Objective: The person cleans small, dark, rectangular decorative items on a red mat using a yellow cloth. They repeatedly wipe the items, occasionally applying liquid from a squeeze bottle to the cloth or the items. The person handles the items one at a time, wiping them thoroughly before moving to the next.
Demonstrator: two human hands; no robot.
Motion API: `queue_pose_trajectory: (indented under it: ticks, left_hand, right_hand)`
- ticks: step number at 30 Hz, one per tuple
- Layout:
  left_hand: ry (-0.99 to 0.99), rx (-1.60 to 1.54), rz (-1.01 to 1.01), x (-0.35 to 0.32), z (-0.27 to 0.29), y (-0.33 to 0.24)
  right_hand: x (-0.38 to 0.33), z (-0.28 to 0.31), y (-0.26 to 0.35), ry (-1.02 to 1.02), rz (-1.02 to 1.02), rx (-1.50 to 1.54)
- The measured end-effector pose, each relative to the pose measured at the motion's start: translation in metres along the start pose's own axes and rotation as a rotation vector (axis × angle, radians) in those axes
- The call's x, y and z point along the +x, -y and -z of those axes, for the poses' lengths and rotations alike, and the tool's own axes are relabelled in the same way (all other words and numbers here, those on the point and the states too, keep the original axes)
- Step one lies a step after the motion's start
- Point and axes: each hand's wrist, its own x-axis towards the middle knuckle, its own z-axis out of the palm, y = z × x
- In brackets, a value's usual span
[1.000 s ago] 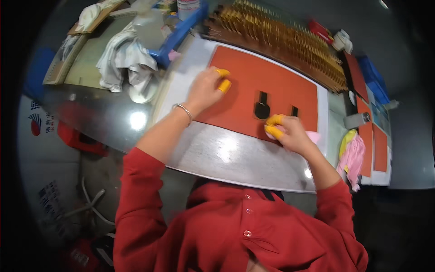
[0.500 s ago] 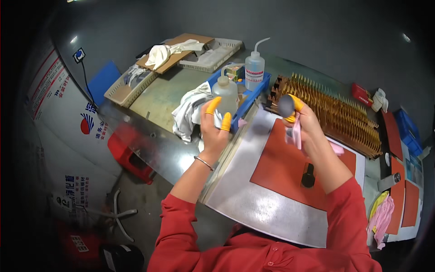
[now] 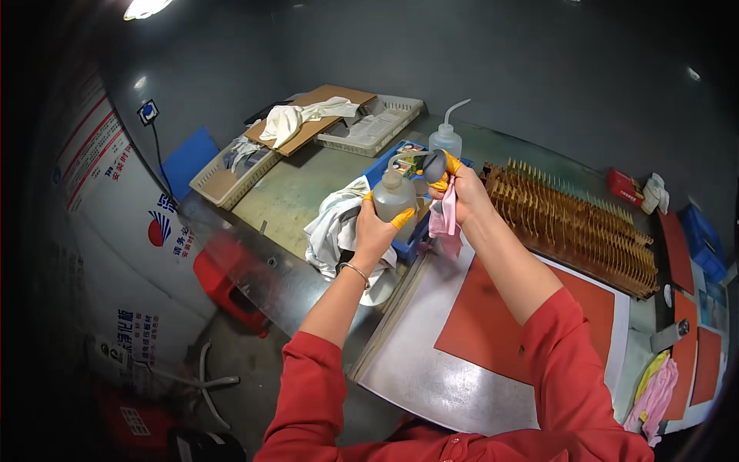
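Note:
My left hand (image 3: 375,233), with yellow finger cots, is closed round a translucent wash bottle (image 3: 394,202) with a bent spout. The bottle is upright above the blue tray's (image 3: 406,248) near end. My right hand (image 3: 467,196) pinches a dark grey round piece (image 3: 436,166) between yellow-cotted fingertips, its broad face turned left. The bottle's spout tip reaches close to this piece; whether they touch, I cannot tell. A pink cloth (image 3: 444,218) hangs from the same hand. A crumpled white cloth (image 3: 339,219) lies left of the bottle.
A second wash bottle (image 3: 445,141) stands behind my right hand. To the right is a brown slotted rack (image 3: 570,231) of thin upright pieces. A red mat (image 3: 485,316) lies on the white board (image 3: 416,385). Shallow baskets (image 3: 369,131) sit at the back left.
My left hand has moved from open above the bottle to a grip round it. My right hand has brought the round piece left to the spout. The view has shifted slightly.

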Motion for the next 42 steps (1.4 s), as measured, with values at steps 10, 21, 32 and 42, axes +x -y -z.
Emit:
queue_pose_trajectory:
  ticks: [10, 21, 32, 42]
  left_hand:
    - [0.028, -0.098, 0.066, 0.002, -0.001, 0.010]
    - [0.010, -0.117, 0.030, 0.001, 0.000, 0.009]
    - [-0.070, 0.040, -0.048, -0.001, -0.004, 0.012]
    - [0.131, -0.203, -0.275, -0.110, -0.065, -0.060]
  right_hand:
    - [0.005, -0.017, 0.004, -0.176, 0.002, -0.030]
    - [0.009, -0.009, 0.001, -0.113, -0.005, 0.019]
    - [-0.068, -0.003, 0.064, -0.033, 0.013, 0.081]
    - [-0.371, 0.013, 0.198, -0.611, 0.059, -0.905]
